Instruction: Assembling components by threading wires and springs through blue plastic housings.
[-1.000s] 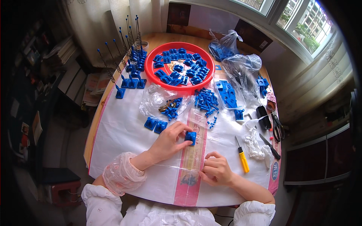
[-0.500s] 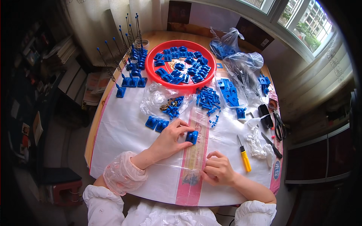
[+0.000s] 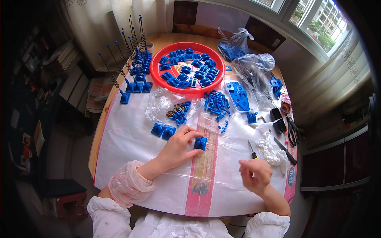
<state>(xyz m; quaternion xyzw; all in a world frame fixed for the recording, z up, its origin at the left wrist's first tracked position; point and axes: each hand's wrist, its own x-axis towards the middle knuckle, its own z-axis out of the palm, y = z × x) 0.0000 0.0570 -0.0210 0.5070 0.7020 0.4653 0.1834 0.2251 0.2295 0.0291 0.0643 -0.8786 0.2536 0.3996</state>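
At a round wooden table (image 3: pixel 104 119) covered in white woven plastic sheeting (image 3: pixel 131 146), your left hand (image 3: pixel 178 147) pins a small blue moulded plastic block (image 3: pixel 200 143) to the sheet, thumb and fingertips (image 3: pixel 195 137) closed lightly around its near edge. The block sits on the pink printed stripe (image 3: pixel 202 174) that runs down the sheeting, just below a clear bag of blue and brass bits (image 3: pixel 174 109).

Your right hand (image 3: pixel 256 174) hovers well apart from the block, near the table's front edge, fingers loosely curled. Whether anything small rests between them cannot be told from here. A yellow-handled screwdriver (image 3: pixel 251 150) lies just beyond it.

To do this step well, keep the block flat and square under your left fingertips, grip its sides and not its top, so the upper face stays free, and press down, not forward, because the sheeting looks slippery.

Two more blue blocks (image 3: pixel 163 130) wait just left of your hand. The red round plastic tray (image 3: pixel 186 68) heaped with blue parts stands farther back.
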